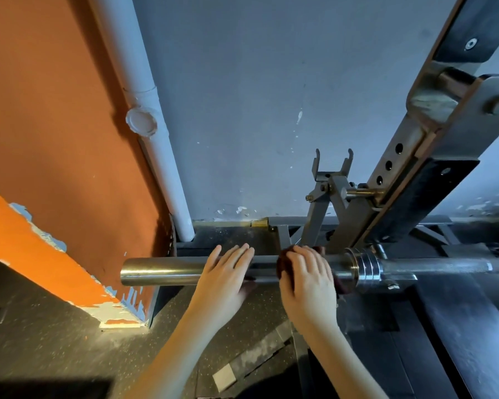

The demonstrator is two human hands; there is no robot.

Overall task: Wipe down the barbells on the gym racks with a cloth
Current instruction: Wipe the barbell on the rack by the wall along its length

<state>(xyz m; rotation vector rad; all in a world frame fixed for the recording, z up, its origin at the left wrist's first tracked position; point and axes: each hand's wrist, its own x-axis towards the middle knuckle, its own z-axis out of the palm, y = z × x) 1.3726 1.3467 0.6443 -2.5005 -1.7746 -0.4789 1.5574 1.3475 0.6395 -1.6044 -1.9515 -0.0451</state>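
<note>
A steel barbell (162, 271) lies horizontally across the rack, its bare sleeve end pointing left and its ringed collar (366, 267) to the right. My left hand (228, 275) rests on top of the sleeve with fingers stretched flat over it. My right hand (307, 279) is wrapped over the sleeve just left of the collar, pressing a dark maroon cloth (284, 262) around the bar. Most of the cloth is hidden under that hand. The knurled shaft (450, 266) runs off to the right.
A grey rack upright (398, 180) with holes rises diagonally on the right, with an empty J-hook (333, 174) beside it. A white pipe (153, 133) runs down the grey wall. An orange wall (55, 139) stands on the left. Speckled rubber floor (69, 349) lies below.
</note>
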